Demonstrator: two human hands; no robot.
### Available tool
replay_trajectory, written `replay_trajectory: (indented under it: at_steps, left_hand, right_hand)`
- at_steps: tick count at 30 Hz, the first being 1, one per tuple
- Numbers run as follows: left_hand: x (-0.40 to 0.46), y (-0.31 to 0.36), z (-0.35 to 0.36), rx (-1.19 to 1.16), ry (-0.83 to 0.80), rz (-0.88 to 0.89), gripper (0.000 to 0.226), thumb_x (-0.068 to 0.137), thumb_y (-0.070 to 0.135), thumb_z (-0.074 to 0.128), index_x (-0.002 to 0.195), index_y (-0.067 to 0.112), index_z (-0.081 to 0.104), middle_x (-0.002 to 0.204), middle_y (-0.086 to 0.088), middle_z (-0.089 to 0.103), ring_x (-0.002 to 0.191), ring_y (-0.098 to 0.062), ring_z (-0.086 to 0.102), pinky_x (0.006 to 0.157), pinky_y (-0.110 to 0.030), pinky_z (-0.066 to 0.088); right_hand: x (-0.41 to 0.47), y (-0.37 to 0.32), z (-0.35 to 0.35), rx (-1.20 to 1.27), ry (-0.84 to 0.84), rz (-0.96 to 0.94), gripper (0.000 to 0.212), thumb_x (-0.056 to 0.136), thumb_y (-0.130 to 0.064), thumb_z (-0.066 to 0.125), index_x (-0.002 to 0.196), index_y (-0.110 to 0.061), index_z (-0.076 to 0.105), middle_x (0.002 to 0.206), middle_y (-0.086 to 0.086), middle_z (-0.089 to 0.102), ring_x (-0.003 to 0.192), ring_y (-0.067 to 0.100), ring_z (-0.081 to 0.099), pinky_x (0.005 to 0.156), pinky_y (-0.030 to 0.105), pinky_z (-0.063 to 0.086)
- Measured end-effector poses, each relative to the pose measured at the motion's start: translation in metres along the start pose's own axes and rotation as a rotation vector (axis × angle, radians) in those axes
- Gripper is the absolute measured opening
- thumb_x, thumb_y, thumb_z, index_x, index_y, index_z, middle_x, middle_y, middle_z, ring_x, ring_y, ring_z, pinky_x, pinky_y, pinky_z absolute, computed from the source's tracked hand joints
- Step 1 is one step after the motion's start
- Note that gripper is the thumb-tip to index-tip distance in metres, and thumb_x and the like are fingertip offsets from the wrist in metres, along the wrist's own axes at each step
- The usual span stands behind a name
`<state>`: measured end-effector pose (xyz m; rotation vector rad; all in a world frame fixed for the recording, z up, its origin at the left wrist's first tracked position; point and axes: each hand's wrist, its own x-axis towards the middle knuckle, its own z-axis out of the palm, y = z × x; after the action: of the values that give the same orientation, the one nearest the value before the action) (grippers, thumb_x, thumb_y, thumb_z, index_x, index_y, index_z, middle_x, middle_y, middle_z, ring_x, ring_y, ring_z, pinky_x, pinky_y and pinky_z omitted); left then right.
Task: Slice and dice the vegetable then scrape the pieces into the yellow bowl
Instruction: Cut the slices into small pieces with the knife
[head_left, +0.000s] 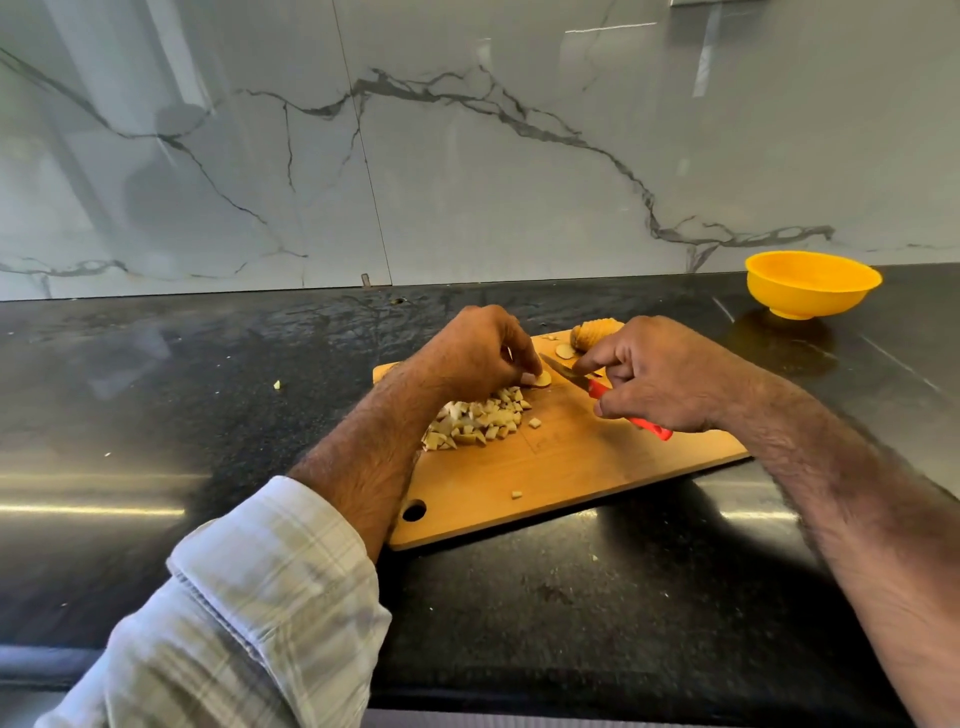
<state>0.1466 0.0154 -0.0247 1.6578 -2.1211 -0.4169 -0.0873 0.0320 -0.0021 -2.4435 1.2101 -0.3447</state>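
Unbranded throughout, right hand (660, 371) gripping red-handled knife (602, 389), left hand (475, 353) pinching slice (542, 379)

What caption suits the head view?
Left hand steadies a slice; right hand holds the knife beside diced pieces.

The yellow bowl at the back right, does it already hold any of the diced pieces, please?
No, the yellow bowl looks empty inside, while the diced pieces lie heaped on the cutting board.
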Motion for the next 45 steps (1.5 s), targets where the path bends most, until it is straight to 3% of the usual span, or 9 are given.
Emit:
replay_trajectory:
  at_steps: [4,10,12,23,29,36,39,42,45]
  left_hand:
    - [0.002,-0.002,0.002,0.016,0.029,0.031,0.013,0.089,0.016,0.082,0.100,0.025,0.083,0.100,0.014,0.069,0.096,-0.006,0.063,0.085,-0.025,0.055]
    - [0.005,-0.006,0.002,0.039,0.021,0.052,0.014,0.090,0.014,0.081,0.100,0.023,0.083,0.103,0.015,0.069,0.100,-0.004,0.064,0.090,-0.022,0.052]
    - [0.006,-0.006,0.002,0.047,0.014,0.064,0.014,0.090,0.013,0.081,0.100,0.023,0.083,0.103,0.015,0.069,0.100,-0.004,0.064,0.088,-0.021,0.052]
    - [0.005,-0.003,-0.001,0.073,-0.005,0.054,0.016,0.090,0.014,0.081,0.104,0.023,0.084,0.100,0.015,0.068,0.097,-0.005,0.062,0.089,-0.027,0.056]
    - [0.004,-0.003,-0.002,0.058,-0.008,0.045,0.016,0.090,0.015,0.081,0.102,0.024,0.084,0.100,0.013,0.069,0.099,-0.008,0.063,0.092,-0.032,0.058]
    - [0.004,-0.002,-0.003,0.056,-0.012,0.029,0.015,0.090,0.015,0.081,0.102,0.024,0.084,0.102,0.012,0.069,0.101,-0.008,0.063,0.093,-0.032,0.057]
    - [0.003,-0.007,-0.003,0.050,-0.004,0.047,0.014,0.090,0.016,0.082,0.101,0.025,0.084,0.102,0.014,0.070,0.099,-0.005,0.063,0.089,-0.028,0.056]
    - [0.003,-0.008,-0.004,0.058,-0.008,0.044,0.013,0.090,0.018,0.082,0.100,0.026,0.083,0.101,0.015,0.068,0.096,-0.004,0.063,0.082,-0.023,0.052]
    - [0.003,-0.008,-0.005,0.059,-0.008,0.033,0.012,0.090,0.020,0.082,0.100,0.026,0.083,0.099,0.017,0.067,0.094,-0.003,0.062,0.079,-0.022,0.049]
  right_hand:
    - [0.001,-0.003,0.004,-0.040,-0.020,-0.030,0.042,0.088,-0.021,0.076,0.130,-0.022,0.071,0.044,-0.022,0.050,0.046,-0.002,0.050,0.069,0.040,0.058]
    - [0.003,-0.006,0.006,-0.068,0.009,-0.045,0.043,0.091,-0.020,0.072,0.133,-0.024,0.069,0.052,-0.007,0.056,0.045,0.002,0.049,0.054,0.015,0.039]
    - [0.003,-0.008,0.007,-0.066,0.004,-0.034,0.043,0.092,-0.019,0.072,0.134,-0.023,0.068,0.049,-0.014,0.055,0.045,-0.003,0.052,0.056,0.016,0.040]
    - [0.007,-0.010,0.017,-0.036,0.014,-0.008,0.032,0.087,-0.013,0.070,0.117,-0.019,0.077,0.050,-0.002,0.049,0.041,0.005,0.042,0.051,0.029,0.044]
    - [0.007,-0.020,0.022,-0.043,-0.014,0.034,0.029,0.090,-0.013,0.069,0.118,-0.016,0.076,0.060,-0.011,0.060,0.057,0.003,0.055,0.052,0.019,0.046]
    - [0.007,-0.024,0.023,-0.015,0.011,0.052,0.032,0.091,-0.012,0.068,0.123,-0.016,0.075,0.054,-0.010,0.050,0.053,0.004,0.049,0.050,0.016,0.038]
    - [0.005,-0.019,0.022,-0.028,0.070,0.016,0.026,0.088,-0.015,0.068,0.113,-0.014,0.078,0.065,-0.002,0.065,0.058,0.009,0.060,0.057,0.025,0.050]
    - [0.006,-0.013,0.019,0.055,0.137,-0.012,0.026,0.084,-0.018,0.074,0.109,-0.012,0.078,0.092,0.019,0.076,0.085,0.032,0.074,0.078,0.049,0.062]
    - [0.006,-0.015,0.019,0.040,0.124,-0.028,0.029,0.085,-0.020,0.076,0.114,-0.017,0.078,0.092,0.013,0.078,0.084,0.024,0.076,0.079,0.047,0.063]
